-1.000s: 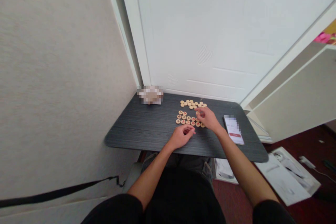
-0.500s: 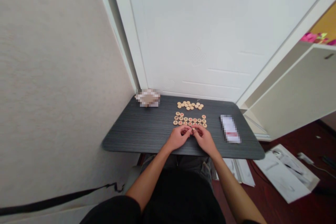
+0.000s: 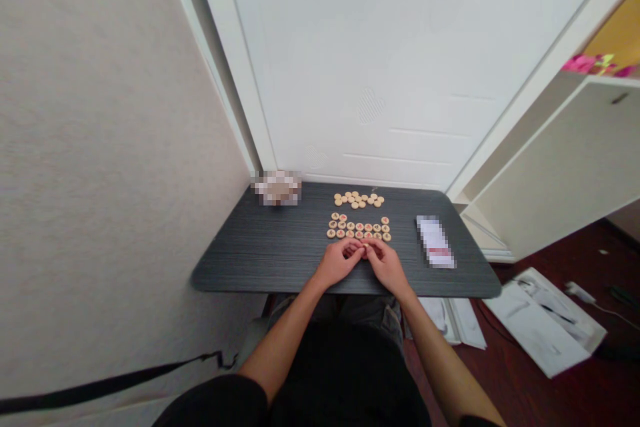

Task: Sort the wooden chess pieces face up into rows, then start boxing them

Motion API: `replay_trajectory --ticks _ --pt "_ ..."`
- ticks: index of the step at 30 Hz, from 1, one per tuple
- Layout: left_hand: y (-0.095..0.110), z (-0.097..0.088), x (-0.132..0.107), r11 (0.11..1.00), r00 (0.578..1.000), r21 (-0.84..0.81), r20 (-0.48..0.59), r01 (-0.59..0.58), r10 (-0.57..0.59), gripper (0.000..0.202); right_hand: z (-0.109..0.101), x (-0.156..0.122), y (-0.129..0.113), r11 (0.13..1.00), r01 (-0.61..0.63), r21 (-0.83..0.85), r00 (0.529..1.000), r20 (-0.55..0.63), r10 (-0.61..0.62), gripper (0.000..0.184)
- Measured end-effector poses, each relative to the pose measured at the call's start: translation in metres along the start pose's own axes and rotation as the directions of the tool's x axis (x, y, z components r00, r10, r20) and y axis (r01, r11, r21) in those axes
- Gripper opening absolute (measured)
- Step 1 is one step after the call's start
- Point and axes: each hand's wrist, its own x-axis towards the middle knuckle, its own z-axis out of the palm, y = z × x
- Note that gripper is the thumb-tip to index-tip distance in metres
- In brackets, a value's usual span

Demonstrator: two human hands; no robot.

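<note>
One pale xiangqi disc point(image 3: 367, 248) is being pinched by my right hand point(image 3: 387, 267) low over the table point(image 3: 250, 260), just before the rows of discs point(image 3: 358, 227), while my left hand point(image 3: 339, 263) is curling its fingers against it, though I cannot tell whether it is gripping too.

We see a dark grey table point(image 3: 260, 260) with fine lengthwise streaks. The near discs point(image 3: 358, 227) are pale tan, many marked red and, as far as we can tell, some dark. The far discs point(image 3: 358, 199) are plain tan. The phone point(image 3: 435, 242) is white with a red band.
</note>
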Motion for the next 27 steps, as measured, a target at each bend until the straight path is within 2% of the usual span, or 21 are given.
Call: replay_trajectory --ticks 10,16,21,27 --pt "0.0015 -0.0004 -0.0006 0.999 0.998 0.031 -0.054 0.014 -0.013 0.021 0.0 -0.0014 -0.0005 0.997 -0.027 0.071 1.0 0.004 0.027 0.032" --pt "0.0038 -0.0005 -0.0007 1.0 0.998 0.023 -0.07 -0.003 0.005 0.02 0.0028 -0.0019 0.0019 0.982 -0.051 0.181 0.998 0.038 0.044 0.039" --pt "0.0013 -0.0004 -0.0007 0.999 0.996 0.032 -0.086 0.008 -0.005 0.02 0.0035 -0.0014 0.0064 0.982 -0.058 0.178 0.998 0.037 0.052 0.044" --pt "-0.0017 0.0005 -0.0013 0.999 0.996 0.045 -0.09 -0.001 0.005 0.019 0.0015 -0.0025 0.0058 0.993 -0.005 0.12 1.0 0.03 0.001 0.038"
